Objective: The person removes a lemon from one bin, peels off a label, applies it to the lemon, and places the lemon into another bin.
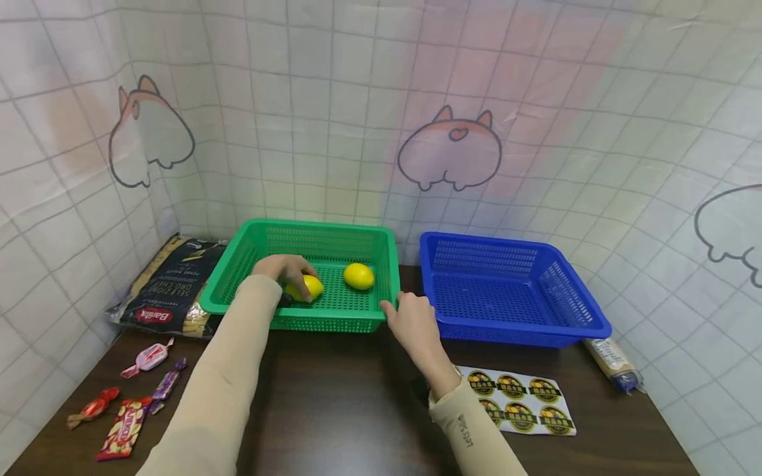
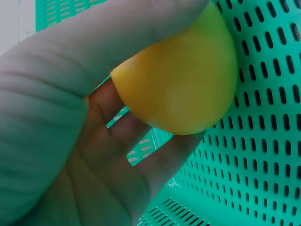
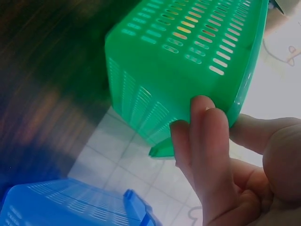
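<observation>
Inside the green basket (image 1: 327, 324), my left hand (image 1: 283, 267) holds a yellow lemon (image 1: 313, 287) near the front wall. In the left wrist view, thumb and fingers lie around that lemon (image 2: 183, 80), close to the slotted green wall. A second lemon (image 1: 358, 276) rests on the basket floor to the right. My right hand (image 1: 415, 327) pinches the basket's front right corner. The right wrist view shows its thumb on one side of the rim and its fingers (image 3: 211, 150) against the outer wall.
A blue basket (image 1: 488, 297) stands to the right. A black pasta bag (image 1: 172, 284) lies left of the green basket, with several wrapped sweets (image 1: 125, 426) in front. A sticker sheet (image 1: 524, 403) and a rolled packet (image 1: 613, 363) lie at the right.
</observation>
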`<state>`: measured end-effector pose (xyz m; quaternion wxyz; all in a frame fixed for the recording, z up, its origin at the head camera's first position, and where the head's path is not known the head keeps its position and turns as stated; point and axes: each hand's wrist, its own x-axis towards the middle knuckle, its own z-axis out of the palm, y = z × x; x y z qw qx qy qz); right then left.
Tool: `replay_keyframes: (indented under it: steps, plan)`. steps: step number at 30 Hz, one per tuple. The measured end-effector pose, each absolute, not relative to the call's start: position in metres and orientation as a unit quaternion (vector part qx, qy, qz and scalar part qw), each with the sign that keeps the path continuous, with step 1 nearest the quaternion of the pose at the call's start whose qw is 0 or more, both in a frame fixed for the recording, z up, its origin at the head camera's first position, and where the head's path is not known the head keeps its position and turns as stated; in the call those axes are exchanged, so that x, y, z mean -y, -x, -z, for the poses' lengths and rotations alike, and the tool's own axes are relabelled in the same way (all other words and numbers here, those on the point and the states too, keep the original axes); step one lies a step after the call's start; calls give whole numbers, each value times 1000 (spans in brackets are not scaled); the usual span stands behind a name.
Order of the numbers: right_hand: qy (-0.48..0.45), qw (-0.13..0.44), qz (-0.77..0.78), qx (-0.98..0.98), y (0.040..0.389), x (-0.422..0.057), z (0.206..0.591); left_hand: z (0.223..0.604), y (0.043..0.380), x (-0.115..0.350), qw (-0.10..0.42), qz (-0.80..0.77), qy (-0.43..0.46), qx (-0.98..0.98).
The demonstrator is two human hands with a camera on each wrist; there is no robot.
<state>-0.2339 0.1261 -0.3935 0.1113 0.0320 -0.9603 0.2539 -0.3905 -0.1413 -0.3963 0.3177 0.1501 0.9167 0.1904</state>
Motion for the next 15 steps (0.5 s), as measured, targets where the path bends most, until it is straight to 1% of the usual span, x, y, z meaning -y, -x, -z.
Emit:
replay_keyframes:
  steps: [8, 15]
  plan:
    - [-30, 114, -264, 957, 235, -127, 393, 391, 395, 143, 276, -201, -190, -921]
    - [-24, 108, -270, 956, 234, -125, 393, 368, 391, 143, 200, -273, -213, -916]
